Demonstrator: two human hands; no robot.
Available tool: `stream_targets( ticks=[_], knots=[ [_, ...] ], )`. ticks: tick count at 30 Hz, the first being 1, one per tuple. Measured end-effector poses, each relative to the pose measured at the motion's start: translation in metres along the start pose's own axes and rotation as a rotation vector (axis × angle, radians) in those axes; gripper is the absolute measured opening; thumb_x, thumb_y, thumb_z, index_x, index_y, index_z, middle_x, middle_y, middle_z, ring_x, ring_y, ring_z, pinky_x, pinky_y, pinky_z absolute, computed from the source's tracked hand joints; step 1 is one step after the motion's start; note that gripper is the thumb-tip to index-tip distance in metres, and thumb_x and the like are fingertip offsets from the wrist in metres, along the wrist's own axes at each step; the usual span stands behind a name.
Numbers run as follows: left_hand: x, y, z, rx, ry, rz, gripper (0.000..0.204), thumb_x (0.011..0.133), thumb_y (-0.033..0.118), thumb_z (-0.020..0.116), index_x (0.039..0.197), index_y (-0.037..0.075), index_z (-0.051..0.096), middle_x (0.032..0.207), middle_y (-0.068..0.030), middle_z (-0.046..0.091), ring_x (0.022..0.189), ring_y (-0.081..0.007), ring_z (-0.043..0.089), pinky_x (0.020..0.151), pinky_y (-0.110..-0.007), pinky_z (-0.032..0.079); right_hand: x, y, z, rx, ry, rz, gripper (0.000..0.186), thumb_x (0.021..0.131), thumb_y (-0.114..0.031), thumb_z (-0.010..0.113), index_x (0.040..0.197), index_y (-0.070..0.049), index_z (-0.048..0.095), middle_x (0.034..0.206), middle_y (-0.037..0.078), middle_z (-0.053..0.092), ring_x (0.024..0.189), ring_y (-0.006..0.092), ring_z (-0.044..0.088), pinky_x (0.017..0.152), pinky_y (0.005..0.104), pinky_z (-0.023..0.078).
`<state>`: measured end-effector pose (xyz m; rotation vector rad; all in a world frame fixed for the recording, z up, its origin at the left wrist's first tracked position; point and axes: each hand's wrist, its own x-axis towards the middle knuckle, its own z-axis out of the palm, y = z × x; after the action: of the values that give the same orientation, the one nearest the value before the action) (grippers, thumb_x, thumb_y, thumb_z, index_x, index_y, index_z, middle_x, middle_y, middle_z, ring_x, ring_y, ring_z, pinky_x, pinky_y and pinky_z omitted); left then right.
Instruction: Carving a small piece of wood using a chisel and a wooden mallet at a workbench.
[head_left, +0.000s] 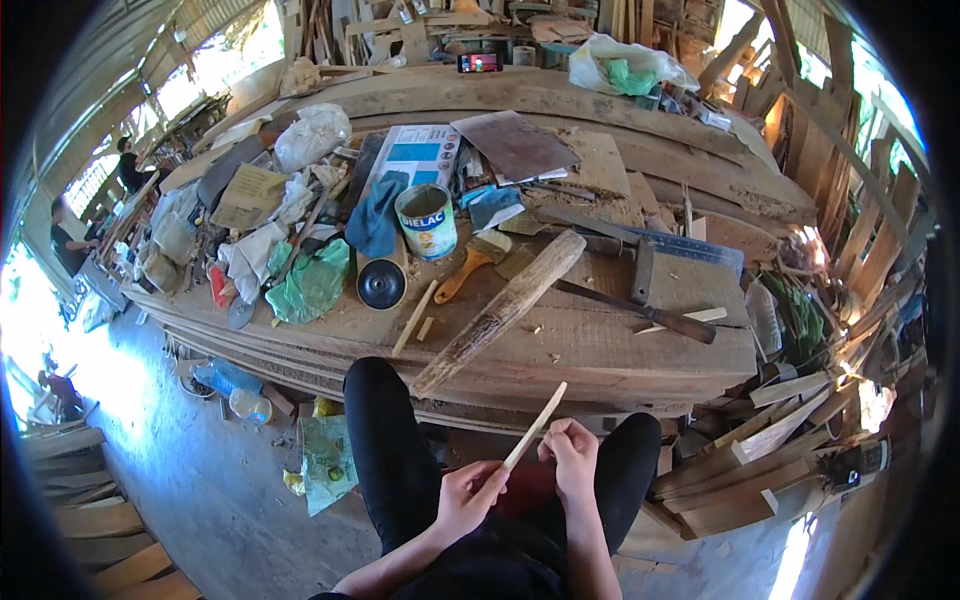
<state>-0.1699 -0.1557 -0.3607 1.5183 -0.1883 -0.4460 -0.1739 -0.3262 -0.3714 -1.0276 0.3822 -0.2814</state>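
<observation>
Above my lap, my left hand [470,497] is closed round the lower end of a thin pale wooden strip [535,428], which slants up to the right with a narrowed tip. My right hand [572,455] is just right of the strip, its fingers curled into a pinch. Whatever those fingers hold, if anything, is hidden. Beyond the strip, a rough, long piece of wood [505,312] lies across the bench edge. A wooden-handled file [690,325] rests to its right. Slim offcuts [414,318] lie to its left.
The stacked-plank bench [600,350] carries a paint can [427,222], a brush [463,275], a black round disc [382,284], a blue cloth [378,215], a clamp [643,270] and green plastic bags [312,285]. Scrap boards [745,490] are piled at right. Two people are at far left.
</observation>
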Motion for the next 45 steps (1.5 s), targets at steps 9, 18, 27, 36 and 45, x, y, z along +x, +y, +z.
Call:
stream_targets(
  ticks=[9,18,27,36,45],
  knots=[
    [-0.0003,-0.0002,-0.0004,-0.035,-0.018,-0.026,0.021,0.092,0.015,0.060,0.100,-0.004,0.064,0.071,-0.0011,0.061,0.058,-0.0028,0.052,0.050,-0.017,0.039,0.0009,-0.0039,-0.0017,-0.013,-0.141,-0.094,0.011,0.090,-0.008,0.060,0.092,0.003,0.061,0.076,0.005,0.061,0.065,0.0118,0.057,0.061,0.0230,0.044],
    [-0.0007,-0.0003,0.0004,-0.133,-0.111,-0.079,0.023,0.095,0.015,0.055,0.105,-0.004,0.062,0.070,-0.0008,0.057,0.055,-0.0033,0.048,0.049,-0.018,0.037,0.0015,0.0016,-0.0051,0.124,-0.170,-0.024,0.016,0.089,-0.009,0.061,0.099,0.004,0.064,0.078,0.006,0.064,0.067,0.0128,0.058,0.063,0.0235,0.045],
    [-0.0004,-0.0011,-0.0020,-0.132,-0.106,-0.095,0.023,0.095,0.016,0.055,0.104,-0.003,0.062,0.069,-0.0008,0.056,0.054,-0.0033,0.047,0.048,-0.017,0.036,0.0022,0.0036,-0.0054,0.053,-0.163,-0.076,0.015,0.089,-0.007,0.061,0.098,0.004,0.064,0.080,0.006,0.064,0.068,0.0125,0.059,0.063,0.0236,0.046],
    [-0.0007,-0.0018,-0.0005,-0.067,-0.076,-0.058,0.022,0.094,0.015,0.057,0.103,-0.003,0.063,0.070,-0.0013,0.058,0.056,-0.0043,0.050,0.049,-0.018,0.038,0.0010,0.0033,-0.0020,0.040,-0.116,-0.118,0.014,0.091,-0.010,0.060,0.094,0.003,0.062,0.078,0.005,0.063,0.065,0.0110,0.058,0.061,0.0219,0.045],
    [0.0052,0.0038,0.0034,0.411,0.044,0.410,0.019,0.082,0.008,0.069,0.093,-0.006,0.066,0.083,-0.0150,0.069,0.069,-0.0192,0.067,0.059,-0.026,0.051,0.0054,-0.0048,-0.0088,-0.080,0.182,-0.298,0.023,0.090,-0.016,0.060,0.099,0.005,0.064,0.067,0.003,0.058,0.055,0.0103,0.054,0.053,0.0220,0.041]
  ],
)
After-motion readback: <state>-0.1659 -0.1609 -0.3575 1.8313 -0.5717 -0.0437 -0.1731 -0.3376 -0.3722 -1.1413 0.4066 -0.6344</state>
